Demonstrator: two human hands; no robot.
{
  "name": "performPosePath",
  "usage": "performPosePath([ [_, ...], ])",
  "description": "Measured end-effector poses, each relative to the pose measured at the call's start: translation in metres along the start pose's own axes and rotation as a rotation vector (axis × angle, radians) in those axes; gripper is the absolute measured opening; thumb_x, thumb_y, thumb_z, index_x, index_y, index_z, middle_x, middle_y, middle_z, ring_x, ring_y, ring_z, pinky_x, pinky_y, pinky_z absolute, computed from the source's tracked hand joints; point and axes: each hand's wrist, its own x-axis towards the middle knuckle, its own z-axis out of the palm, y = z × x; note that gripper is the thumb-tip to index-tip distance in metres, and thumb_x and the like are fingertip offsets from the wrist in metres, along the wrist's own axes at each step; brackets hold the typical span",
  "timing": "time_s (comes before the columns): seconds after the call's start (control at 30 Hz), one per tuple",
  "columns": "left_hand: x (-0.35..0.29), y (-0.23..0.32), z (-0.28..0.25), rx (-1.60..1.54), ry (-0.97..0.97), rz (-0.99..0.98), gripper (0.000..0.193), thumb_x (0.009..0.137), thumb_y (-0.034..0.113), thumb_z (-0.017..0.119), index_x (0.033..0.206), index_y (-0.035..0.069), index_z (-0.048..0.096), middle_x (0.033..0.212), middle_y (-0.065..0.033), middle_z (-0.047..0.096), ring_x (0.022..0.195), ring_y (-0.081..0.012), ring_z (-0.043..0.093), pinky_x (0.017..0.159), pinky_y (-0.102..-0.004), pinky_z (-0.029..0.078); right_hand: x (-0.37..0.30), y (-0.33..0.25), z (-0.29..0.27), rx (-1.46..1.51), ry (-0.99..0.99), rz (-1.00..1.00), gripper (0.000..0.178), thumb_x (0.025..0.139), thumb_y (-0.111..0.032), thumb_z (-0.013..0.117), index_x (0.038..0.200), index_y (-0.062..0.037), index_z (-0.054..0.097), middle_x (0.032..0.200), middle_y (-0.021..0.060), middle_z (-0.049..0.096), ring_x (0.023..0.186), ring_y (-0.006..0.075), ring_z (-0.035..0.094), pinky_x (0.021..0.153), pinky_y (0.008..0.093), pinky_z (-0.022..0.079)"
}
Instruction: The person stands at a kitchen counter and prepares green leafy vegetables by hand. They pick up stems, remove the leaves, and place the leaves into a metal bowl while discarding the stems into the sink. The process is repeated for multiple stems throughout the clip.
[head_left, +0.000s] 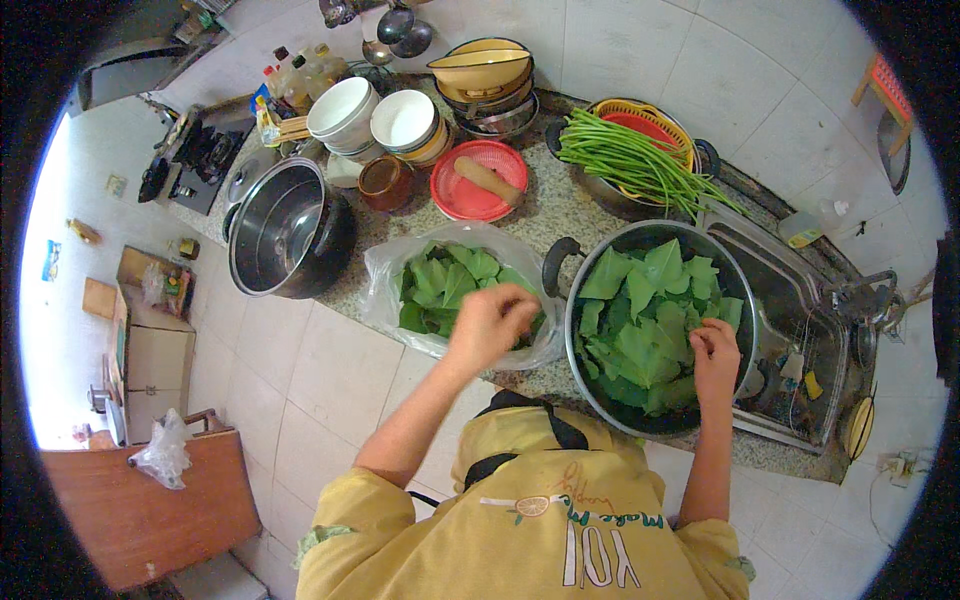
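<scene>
Over a clear plastic bag (385, 290) of green leaves (440, 280) is my left hand (495, 322), its fingers curled closed. Whatever it may hold is hidden. My right hand (717, 352) is above the right side of a large dark pot (577, 375), fingertips pinched together against broad green leaves (648, 345). Whether a leaf is between them is too small to tell. Leaves are heaped across the pot. The bag sits open on the counter, left of the pot and close to its handle.
Behind the pot, long green stems (630, 155) lie across a yellow basket (680, 125). A red plastic basket (450, 205) holds a brown, elongated object. An empty dark pot (250, 275) stands left, near stacked bowls (340, 105). A metal sink (800, 420) with a faucet (870, 295) is right.
</scene>
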Motion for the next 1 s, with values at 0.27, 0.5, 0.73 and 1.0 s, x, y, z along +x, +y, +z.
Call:
performPosePath([
  [0.27,0.053,-0.082,-0.043,0.875,0.106,0.17,0.022,0.067,0.007,0.06,0.088,0.006,0.06,0.088,-0.0144,0.057,0.088,-0.0321,0.052,0.076,-0.0387,0.044,0.003,-0.013,0.0,-0.095,0.061,-0.028,0.02,0.079,-0.019,0.057,0.082,0.0003,0.063,0.094,0.0158,0.06,0.095,0.0293,0.055,0.085,0.034,0.041],
  [0.5,0.079,-0.1,-0.032,1.136,-0.046,0.141,0.025,0.063,0.007,0.06,0.088,0.007,0.061,0.084,-0.0131,0.059,0.088,-0.0281,0.054,0.077,-0.0391,0.043,-0.006,-0.035,-0.003,-0.029,0.071,0.026,0.019,0.08,-0.019,0.057,0.083,-0.0011,0.063,0.093,0.0143,0.061,0.091,0.0267,0.057,0.083,0.0333,0.042],
  [0.73,0.045,-0.05,-0.051,0.16,0.143,0.037,0.017,0.082,0.008,0.049,0.096,0.001,0.056,0.078,-0.015,0.06,0.071,-0.0222,0.059,0.067,-0.0341,0.048,-0.015,-0.056,-0.003,0.138,0.058,0.046,0.013,0.079,-0.013,0.058,0.083,-0.0018,0.063,0.089,0.0118,0.062,0.085,0.0229,0.059,0.076,0.0306,0.045],
  [1.0,0.003,0.021,-0.031,-0.909,-0.229,-0.101,0.029,0.09,0.018,0.044,0.109,-0.003,0.05,0.1,-0.0095,0.058,0.091,-0.0183,0.057,0.08,-0.0313,0.047,-0.008,-0.14,0.02,0.53,-0.242,-0.085,0.022,0.075,-0.009,0.059,0.095,-0.0015,0.06,0.091,0.0114,0.062,0.082,0.0218,0.059,0.075,0.0297,0.045],
])
